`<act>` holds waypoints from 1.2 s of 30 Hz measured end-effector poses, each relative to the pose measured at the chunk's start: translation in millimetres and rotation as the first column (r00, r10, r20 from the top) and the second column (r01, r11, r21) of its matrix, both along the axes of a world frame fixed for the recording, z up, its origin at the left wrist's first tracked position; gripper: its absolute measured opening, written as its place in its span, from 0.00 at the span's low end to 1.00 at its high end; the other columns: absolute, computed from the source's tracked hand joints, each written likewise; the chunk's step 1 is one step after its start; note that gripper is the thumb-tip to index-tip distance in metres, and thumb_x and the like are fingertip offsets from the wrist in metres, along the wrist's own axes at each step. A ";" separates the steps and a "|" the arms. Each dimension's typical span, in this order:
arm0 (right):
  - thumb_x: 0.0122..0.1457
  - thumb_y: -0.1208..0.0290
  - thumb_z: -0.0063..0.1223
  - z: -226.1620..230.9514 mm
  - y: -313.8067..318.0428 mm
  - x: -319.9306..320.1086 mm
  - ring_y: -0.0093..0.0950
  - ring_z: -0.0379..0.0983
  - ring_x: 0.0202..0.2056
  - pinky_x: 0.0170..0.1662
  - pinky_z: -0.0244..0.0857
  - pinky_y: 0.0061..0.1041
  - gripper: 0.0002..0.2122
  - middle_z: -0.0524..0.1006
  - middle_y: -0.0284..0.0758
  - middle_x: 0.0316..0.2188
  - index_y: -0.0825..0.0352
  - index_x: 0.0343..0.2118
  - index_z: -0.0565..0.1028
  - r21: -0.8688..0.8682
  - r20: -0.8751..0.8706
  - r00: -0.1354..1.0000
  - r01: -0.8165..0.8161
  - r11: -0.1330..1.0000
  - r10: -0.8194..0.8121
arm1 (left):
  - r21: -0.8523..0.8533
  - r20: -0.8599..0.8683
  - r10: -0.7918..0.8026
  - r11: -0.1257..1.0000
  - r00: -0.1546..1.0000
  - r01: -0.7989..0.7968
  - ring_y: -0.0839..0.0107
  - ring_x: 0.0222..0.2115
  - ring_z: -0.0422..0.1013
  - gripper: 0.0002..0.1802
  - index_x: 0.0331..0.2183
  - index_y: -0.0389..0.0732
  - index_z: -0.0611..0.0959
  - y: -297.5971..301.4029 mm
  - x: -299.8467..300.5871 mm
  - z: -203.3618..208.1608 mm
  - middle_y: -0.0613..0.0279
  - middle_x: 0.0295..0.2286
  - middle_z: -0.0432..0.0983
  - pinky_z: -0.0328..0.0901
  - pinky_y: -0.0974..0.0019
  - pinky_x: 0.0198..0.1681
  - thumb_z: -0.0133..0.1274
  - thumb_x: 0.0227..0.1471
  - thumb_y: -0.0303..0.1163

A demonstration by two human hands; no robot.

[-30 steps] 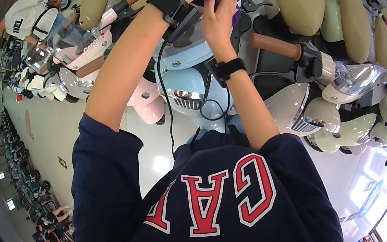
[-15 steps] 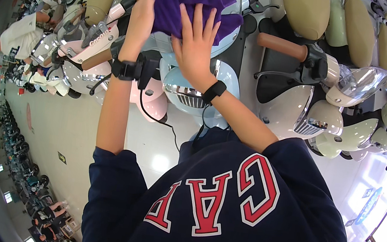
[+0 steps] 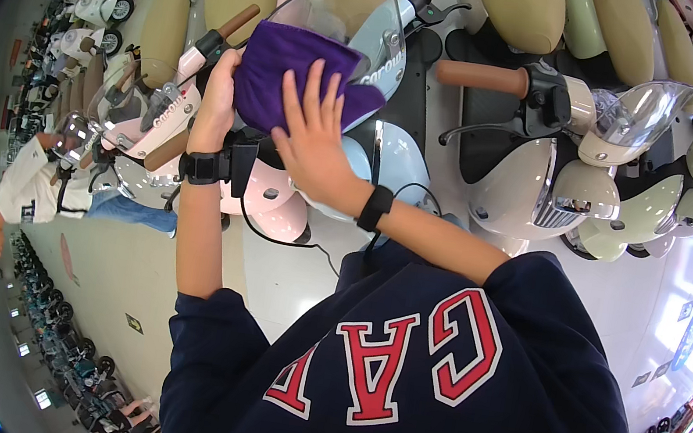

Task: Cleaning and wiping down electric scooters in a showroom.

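A purple cloth [image 3: 282, 75] covers the lower left of a clear windshield [image 3: 328, 1] on a light blue scooter [image 3: 402, 164]. My right hand [image 3: 315, 128] lies flat on the cloth, its fingers stretched and spread. Along the cloth's left edge is my left hand [image 3: 217, 105]. Its fingers are mostly hidden by the cloth, so I cannot see what they grip. Both wrists wear black bands, and a black box with a cable [image 3: 240, 168] sits at the left one.
A pink scooter [image 3: 179, 118] stands close on the left, a cream scooter [image 3: 506, 186] on the right. Their brown handlebar grips [image 3: 483, 77] and levers stick out. More scooters fill both sides. Another person [image 3: 41, 182] in a white shirt is at the far left. Pale floor [image 3: 294, 276] lies below.
My hands and the cloth have shifted down and left in view, and more of the windshield shows above the cloth. The cloth lies flatter. The other person appears lower and more fully.
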State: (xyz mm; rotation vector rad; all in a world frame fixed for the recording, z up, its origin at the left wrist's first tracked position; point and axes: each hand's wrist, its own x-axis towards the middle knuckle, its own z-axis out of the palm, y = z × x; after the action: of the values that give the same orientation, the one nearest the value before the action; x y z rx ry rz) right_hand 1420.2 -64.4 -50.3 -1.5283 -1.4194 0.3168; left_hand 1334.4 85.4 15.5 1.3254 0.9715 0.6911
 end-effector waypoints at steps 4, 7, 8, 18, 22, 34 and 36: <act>0.63 0.64 0.43 -0.8 13.6 18.6 0.69 0.24 0.63 0.60 0.32 0.66 0.33 0.31 0.57 0.67 0.63 0.67 0.44 0.024 -0.026 0.999 0.023 0.999 -0.023 | 0.008 -0.020 0.086 0.996 0.996 -0.085 0.74 0.38 0.72 0.19 0.39 0.36 0.81 3.6 11.0 7.9 0.65 0.36 0.78 0.65 0.69 0.45 0.39 0.58 0.35; 0.61 0.63 0.44 1.2 18.8 23.1 0.68 0.24 0.63 0.61 0.30 0.65 0.33 0.33 0.56 0.67 0.63 0.67 0.46 0.070 -0.073 0.996 0.063 0.996 -0.058 | 0.162 -0.037 0.075 0.985 0.997 -0.068 0.74 0.39 0.71 0.21 0.40 0.31 0.81 4.3 26.0 20.8 0.64 0.36 0.78 0.64 0.70 0.45 0.39 0.59 0.37; 0.61 0.63 0.44 1.2 22.4 25.3 0.68 0.24 0.63 0.61 0.30 0.65 0.33 0.33 0.56 0.67 0.63 0.67 0.46 0.067 -0.073 0.996 0.055 0.996 -0.050 | 0.159 -0.038 0.083 0.984 0.996 -0.076 0.74 0.39 0.71 0.21 0.40 0.31 0.81 5.8 31.2 22.9 0.64 0.36 0.78 0.64 0.70 0.45 0.39 0.59 0.37; 0.59 0.69 0.40 -3.7 82.4 83.7 0.61 0.32 0.66 0.65 0.29 0.56 0.30 0.42 0.56 0.66 0.70 0.64 0.51 0.200 -0.277 0.926 0.317 0.927 -0.257 | 0.790 -0.610 0.191 0.218 0.769 0.573 0.42 0.29 0.72 0.15 0.28 0.30 0.77 -26.1 143.1 75.7 0.37 0.24 0.75 0.67 0.49 0.36 0.45 0.52 0.35; 0.64 0.67 0.36 -6.4 76.1 94.6 0.55 0.41 0.66 0.67 0.33 0.45 0.25 0.52 0.55 0.64 0.77 0.61 0.56 0.129 -0.451 0.851 0.360 0.924 -0.269 | 0.700 -0.714 0.231 0.221 0.661 0.679 0.45 0.28 0.74 0.15 0.22 0.33 0.82 -6.4 172.8 53.3 0.41 0.21 0.76 0.67 0.47 0.38 0.48 0.47 0.35; 0.65 0.66 0.35 -32.5 68.3 88.3 0.47 0.45 0.65 0.66 0.38 0.42 0.24 0.54 0.49 0.64 0.72 0.62 0.56 0.093 -0.575 0.757 0.438 0.894 -0.311 | 0.804 -0.478 0.517 -0.067 0.710 0.591 0.59 0.37 0.71 0.11 0.32 0.43 0.82 -26.2 168.8 21.7 0.59 0.32 0.76 0.63 0.58 0.40 0.53 0.45 0.36; 0.64 0.68 0.38 -25.4 56.9 83.2 0.50 0.38 0.67 0.67 0.35 0.44 0.26 0.48 0.47 0.67 0.68 0.64 0.55 0.241 -0.319 0.918 0.318 0.917 -0.234 | 0.902 -0.400 0.521 0.078 0.754 0.425 0.56 0.37 0.71 0.12 0.32 0.41 0.81 -37.4 143.3 38.0 0.55 0.31 0.75 0.66 0.56 0.38 0.55 0.45 0.37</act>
State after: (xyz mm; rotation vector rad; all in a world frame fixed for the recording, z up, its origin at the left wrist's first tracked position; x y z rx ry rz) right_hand 1503.4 -7.5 -75.7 -1.3586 -0.9578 0.1382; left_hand 1477.7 48.0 53.5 3.0850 1.0761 1.0539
